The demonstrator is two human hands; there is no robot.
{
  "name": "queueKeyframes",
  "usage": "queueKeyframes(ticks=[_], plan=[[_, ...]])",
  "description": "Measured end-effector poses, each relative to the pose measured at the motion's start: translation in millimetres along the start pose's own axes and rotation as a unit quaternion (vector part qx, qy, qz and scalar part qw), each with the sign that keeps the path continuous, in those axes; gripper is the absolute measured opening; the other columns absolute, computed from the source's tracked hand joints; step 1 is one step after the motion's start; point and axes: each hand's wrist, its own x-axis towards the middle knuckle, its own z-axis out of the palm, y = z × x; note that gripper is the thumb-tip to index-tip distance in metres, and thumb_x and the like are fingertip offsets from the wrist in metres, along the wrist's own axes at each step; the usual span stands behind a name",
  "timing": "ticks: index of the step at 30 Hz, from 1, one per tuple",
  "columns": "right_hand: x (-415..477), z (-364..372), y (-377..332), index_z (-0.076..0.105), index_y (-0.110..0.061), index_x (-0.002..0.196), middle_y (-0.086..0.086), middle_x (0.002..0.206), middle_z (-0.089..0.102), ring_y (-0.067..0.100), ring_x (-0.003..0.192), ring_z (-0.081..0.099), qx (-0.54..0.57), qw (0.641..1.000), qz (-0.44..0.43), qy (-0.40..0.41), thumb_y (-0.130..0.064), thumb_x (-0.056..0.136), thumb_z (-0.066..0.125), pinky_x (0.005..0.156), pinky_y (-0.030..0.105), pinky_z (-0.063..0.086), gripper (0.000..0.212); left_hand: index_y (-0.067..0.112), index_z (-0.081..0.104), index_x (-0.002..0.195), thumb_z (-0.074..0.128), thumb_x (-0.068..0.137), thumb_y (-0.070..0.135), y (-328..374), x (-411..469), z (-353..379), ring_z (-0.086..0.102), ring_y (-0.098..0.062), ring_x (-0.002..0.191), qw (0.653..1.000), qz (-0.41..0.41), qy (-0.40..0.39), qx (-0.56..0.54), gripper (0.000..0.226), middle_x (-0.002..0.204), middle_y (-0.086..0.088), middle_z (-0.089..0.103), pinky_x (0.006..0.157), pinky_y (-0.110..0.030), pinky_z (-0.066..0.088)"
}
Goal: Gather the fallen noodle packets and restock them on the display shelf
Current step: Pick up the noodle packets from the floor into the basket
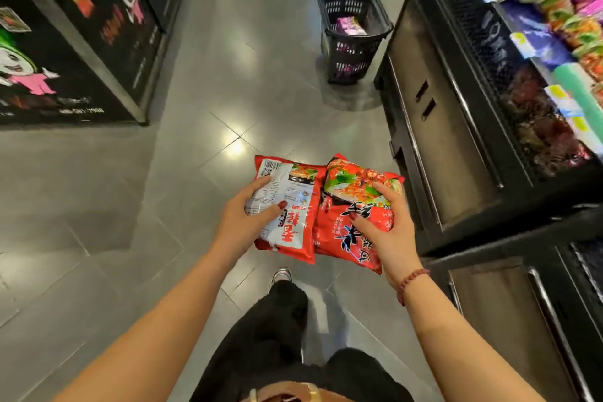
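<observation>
We hold two red noodle packets side by side above the grey floor: our left hand (243,222) clasps the left packet (287,209), our right hand (388,232) the right packet (355,212). At one o'clock a black basket (354,33) stands beside the display shelf (489,81) at three o'clock. The shelf's goods blur; its right end is cut off.

a shop aisle: stocked display shelf (535,52), shopping basket (354,29).
</observation>
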Motion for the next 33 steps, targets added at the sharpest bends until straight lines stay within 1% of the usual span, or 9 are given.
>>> queueKeyframes(ticks=[2, 4, 9, 11, 13, 17, 21, 29, 33], plan=[[35, 21, -16, 0.053, -0.044, 0.113, -0.024, 0.117, 0.048, 0.013, 0.106, 0.060, -0.005, 1.000, -0.002, 0.006, 0.000, 0.082, 0.071, 0.064, 0.022, 0.057, 0.056, 0.038, 0.057, 0.119, 0.075, 0.083, 0.016, 19, 39, -11, 0.068, -0.013, 0.093, 1.000, -0.001, 0.000, 0.002, 0.046, 0.112, 0.012, 0.060, 0.065, -0.023, 0.059], [68, 38, -31, 0.053, -0.044, 0.113, -0.024, 0.117, 0.046, 0.012, 0.106, 0.059, -0.009, 1.000, 0.005, 0.007, -0.001, 0.083, 0.070, 0.062, 0.021, 0.057, 0.055, 0.040, 0.057, 0.117, 0.075, 0.083, 0.017, 37, 76, -20, 0.068, -0.015, 0.095, 1.000, -0.004, 0.001, 0.003, 0.046, 0.115, 0.011, 0.060, 0.068, -0.027, 0.061], [153, 63, -52, 0.053, -0.044, 0.117, -0.024, 0.118, 0.047, 0.017, 0.107, 0.060, -0.009, 1.000, 0.027, -0.001, -0.006, 0.083, 0.070, 0.066, 0.032, 0.060, 0.054, 0.039, 0.059, 0.121, 0.077, 0.081, 0.020, 65, 162, -27, 0.069, -0.018, 0.099, 1.000, -0.011, 0.007, 0.007, 0.048, 0.122, 0.006, 0.061, 0.078, -0.042, 0.061], [191, 68, -56, 0.052, -0.043, 0.119, -0.020, 0.119, 0.049, 0.019, 0.104, 0.062, -0.010, 0.999, 0.042, -0.001, -0.007, 0.083, 0.071, 0.063, 0.029, 0.059, 0.054, 0.036, 0.059, 0.125, 0.077, 0.081, 0.021, 75, 197, -24, 0.068, -0.019, 0.102, 1.000, -0.012, 0.012, 0.016, 0.049, 0.126, 0.004, 0.060, 0.079, -0.044, 0.060], [232, 71, -59, 0.051, -0.044, 0.120, -0.014, 0.121, 0.050, 0.020, 0.102, 0.063, -0.009, 0.998, 0.059, 0.001, -0.008, 0.083, 0.071, 0.063, 0.028, 0.058, 0.055, 0.035, 0.059, 0.125, 0.076, 0.082, 0.020, 86, 234, -15, 0.066, -0.019, 0.103, 1.000, -0.013, 0.020, 0.019, 0.048, 0.128, 0.004, 0.058, 0.079, -0.042, 0.060], [330, 74, -73, 0.052, -0.046, 0.118, -0.013, 0.118, 0.051, 0.020, 0.100, 0.064, 0.003, 0.998, 0.060, -0.002, -0.008, 0.084, 0.070, 0.061, 0.028, 0.058, 0.055, 0.035, 0.058, 0.122, 0.072, 0.086, 0.019, 120, 319, 8, 0.063, -0.012, 0.100, 0.998, 0.021, 0.033, 0.041, 0.042, 0.127, 0.005, 0.055, 0.070, -0.024, 0.060], [433, 72, -93, 0.052, -0.045, 0.120, -0.014, 0.116, 0.052, 0.020, 0.100, 0.064, 0.006, 0.998, 0.057, -0.007, -0.009, 0.084, 0.071, 0.063, 0.030, 0.059, 0.055, 0.026, 0.060, 0.128, 0.073, 0.085, 0.017, 158, 413, 33, 0.065, -0.011, 0.101, 0.998, 0.023, 0.039, 0.039, 0.046, 0.126, 0.003, 0.060, 0.077, -0.031, 0.060], [594, 72, -137, 0.051, -0.046, 0.117, -0.013, 0.118, 0.051, 0.018, 0.101, 0.063, 0.005, 0.998, 0.056, -0.012, -0.009, 0.083, 0.072, 0.065, 0.030, 0.058, 0.055, 0.033, 0.062, 0.124, 0.075, 0.084, 0.020, 220, 562, 65, 0.065, -0.016, 0.105, 0.998, 0.009, 0.036, 0.047, 0.044, 0.125, 0.006, 0.061, 0.082, -0.043, 0.059], [666, 81, -142, 0.052, -0.045, 0.117, -0.009, 0.123, 0.051, 0.020, 0.102, 0.064, 0.020, 0.998, 0.056, 0.001, -0.008, 0.083, 0.072, 0.064, 0.030, 0.058, 0.054, 0.032, 0.062, 0.124, 0.074, 0.084, 0.021, 249, 642, 78, 0.064, -0.015, 0.106, 0.998, 0.004, 0.020, 0.060, 0.044, 0.118, 0.013, 0.058, 0.080, -0.037, 0.060]])
